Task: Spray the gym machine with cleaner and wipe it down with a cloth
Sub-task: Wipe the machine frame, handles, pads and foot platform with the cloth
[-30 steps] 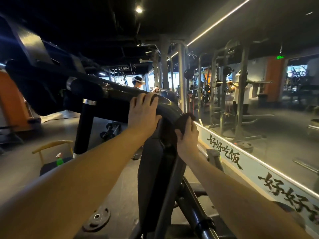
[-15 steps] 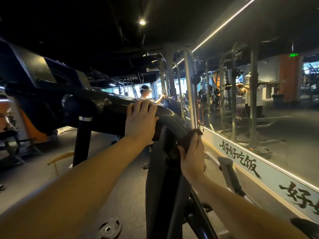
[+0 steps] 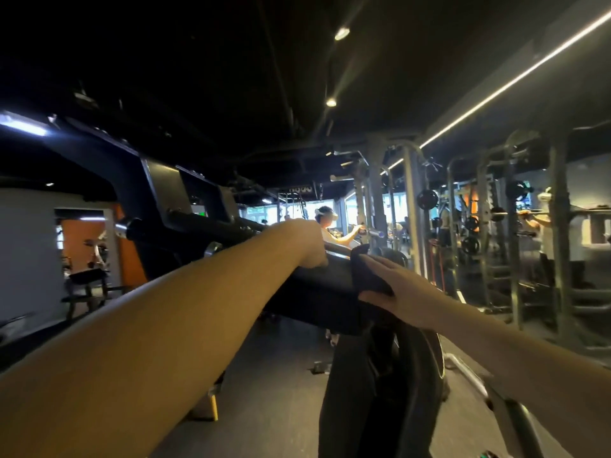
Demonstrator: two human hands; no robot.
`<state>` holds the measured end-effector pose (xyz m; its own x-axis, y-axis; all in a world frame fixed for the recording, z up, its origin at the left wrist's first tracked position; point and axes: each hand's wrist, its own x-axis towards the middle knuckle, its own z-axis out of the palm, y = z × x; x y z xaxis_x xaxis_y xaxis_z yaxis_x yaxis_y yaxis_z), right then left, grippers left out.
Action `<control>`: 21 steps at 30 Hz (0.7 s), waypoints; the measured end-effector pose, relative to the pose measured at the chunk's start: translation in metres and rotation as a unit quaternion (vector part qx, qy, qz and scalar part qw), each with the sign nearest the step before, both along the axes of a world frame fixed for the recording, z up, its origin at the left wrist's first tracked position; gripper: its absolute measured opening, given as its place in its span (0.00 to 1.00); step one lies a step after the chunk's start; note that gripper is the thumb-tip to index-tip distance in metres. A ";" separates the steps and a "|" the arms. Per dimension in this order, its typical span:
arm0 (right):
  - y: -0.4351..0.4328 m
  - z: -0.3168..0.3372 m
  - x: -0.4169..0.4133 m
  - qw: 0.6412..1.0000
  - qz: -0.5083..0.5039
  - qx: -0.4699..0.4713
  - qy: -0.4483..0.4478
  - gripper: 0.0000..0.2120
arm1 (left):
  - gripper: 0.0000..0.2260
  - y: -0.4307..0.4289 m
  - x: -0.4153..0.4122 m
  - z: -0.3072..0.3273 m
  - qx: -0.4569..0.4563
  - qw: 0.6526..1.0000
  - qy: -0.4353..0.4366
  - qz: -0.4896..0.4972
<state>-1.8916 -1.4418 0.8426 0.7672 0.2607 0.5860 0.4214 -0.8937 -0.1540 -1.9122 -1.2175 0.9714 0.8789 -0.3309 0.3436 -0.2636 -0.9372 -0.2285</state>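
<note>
The right hand, grip pinching the cloth, is sliding higher up the machine arm, advancing the wipe, at 3 o'clock from the left hand, whose grip I cannot tell.

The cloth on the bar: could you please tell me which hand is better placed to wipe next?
Probably the right hand: it holds the cloth against the bar, while the left hand rests on the bar.

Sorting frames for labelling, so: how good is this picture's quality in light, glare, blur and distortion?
In the head view throughout: dim overall, so the dark cloth barely separates from the black machine arm; the ceiling spotlight flares into streaks; the light strip is blown out white; the left forearm looms oversized from the wide-angle lens; the far racks are smeared.
</note>
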 end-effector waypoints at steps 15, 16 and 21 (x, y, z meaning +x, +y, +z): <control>0.110 0.088 0.034 0.992 0.067 0.002 0.109 0.25 | 0.14 0.118 0.015 0.034 -0.140 0.990 -0.008 0.029; 0.103 0.087 0.034 0.991 0.063 0.003 0.116 0.26 | 0.13 0.124 0.014 0.034 -0.141 0.990 -0.014 0.029; 0.102 0.103 0.062 0.986 -0.003 -0.007 0.167 0.35 | 0.15 0.161 0.007 0.036 -0.150 0.987 -0.025 0.048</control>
